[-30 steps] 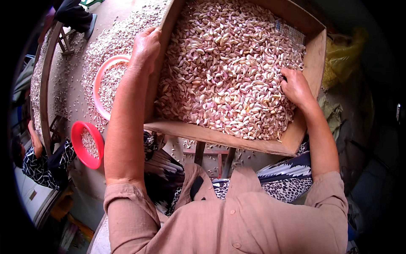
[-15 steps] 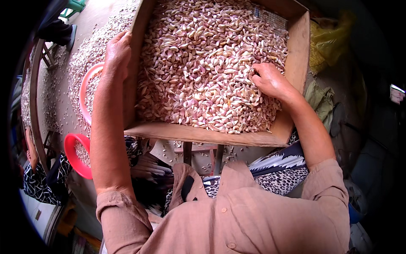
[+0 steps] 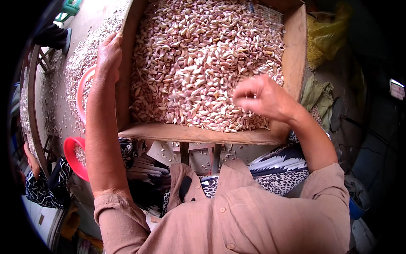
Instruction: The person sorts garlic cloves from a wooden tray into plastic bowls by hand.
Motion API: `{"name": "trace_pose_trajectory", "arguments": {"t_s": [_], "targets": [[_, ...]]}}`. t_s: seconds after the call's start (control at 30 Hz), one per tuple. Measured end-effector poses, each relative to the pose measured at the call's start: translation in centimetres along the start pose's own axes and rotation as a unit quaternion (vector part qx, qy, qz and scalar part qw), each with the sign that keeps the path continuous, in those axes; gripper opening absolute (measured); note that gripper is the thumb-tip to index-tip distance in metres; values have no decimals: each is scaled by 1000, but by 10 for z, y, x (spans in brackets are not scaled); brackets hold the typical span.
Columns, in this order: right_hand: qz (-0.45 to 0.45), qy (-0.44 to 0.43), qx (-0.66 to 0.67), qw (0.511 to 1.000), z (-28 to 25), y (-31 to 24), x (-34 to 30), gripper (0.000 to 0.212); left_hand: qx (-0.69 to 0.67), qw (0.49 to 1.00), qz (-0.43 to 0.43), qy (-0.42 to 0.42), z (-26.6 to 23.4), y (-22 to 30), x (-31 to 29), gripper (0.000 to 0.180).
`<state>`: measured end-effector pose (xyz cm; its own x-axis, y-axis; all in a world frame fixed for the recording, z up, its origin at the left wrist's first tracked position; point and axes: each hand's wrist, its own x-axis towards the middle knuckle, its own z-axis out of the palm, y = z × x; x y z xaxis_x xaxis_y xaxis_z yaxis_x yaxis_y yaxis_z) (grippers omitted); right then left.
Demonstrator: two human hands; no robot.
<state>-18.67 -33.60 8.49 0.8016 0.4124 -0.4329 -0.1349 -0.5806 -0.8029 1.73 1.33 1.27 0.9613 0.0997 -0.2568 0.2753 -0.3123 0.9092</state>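
A shallow wooden tray holds a thick layer of garlic cloves, whitish with pink-purple skins. My left hand grips the top edge of the tray's left wall. Over the right part of the cloves hangs my right hand, its fingers curled and smeared by motion. Whether anything is between those fingers cannot be made out. Some cloves left of the right hand are blurred. Mesh bottom shows through at the tray's far right corner.
Left of the tray are a pink basin and a red basin with cloves. More cloves lie across the floor. A yellow plastic bag is at the right, above a pale green sack. Another person's arm shows far left.
My right hand has lifted off the cloves and moved left and slightly nearer to me. The tray, with my left hand on its wall, has shifted slightly left in view.
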Motion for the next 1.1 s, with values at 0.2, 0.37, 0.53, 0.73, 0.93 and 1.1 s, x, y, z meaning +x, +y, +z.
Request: {"name": "trace_pose_trajectory", "arguments": {"t_s": [0.2, 0.37, 0.53, 0.73, 0.93, 1.1], "targets": [[34, -117, -95, 988, 37, 2, -24, 15, 37, 999, 7, 20, 7, 11, -5, 35], [2, -117, -193, 974, 53, 16, -19, 16, 33, 999, 7, 11, 8, 9, -3, 34], [21, -132, -189, 973, 54, 22, -17, 18, 21, 1000, 7, 14, 10, 10, -3, 33], [93, -194, -10, 977, 41, 26, -16, 16, 34, 999, 11, 10, 7, 1, 3, 33], [106, -225, 123, 961, 30, 31, -18, 15, 49, 998, 8, 35, 15, 13, -11, 34], [96, -203, 117, 967, 15, 30, -18, 11, 36, 999, 34, 14, 9, -1, 3, 34]]}}
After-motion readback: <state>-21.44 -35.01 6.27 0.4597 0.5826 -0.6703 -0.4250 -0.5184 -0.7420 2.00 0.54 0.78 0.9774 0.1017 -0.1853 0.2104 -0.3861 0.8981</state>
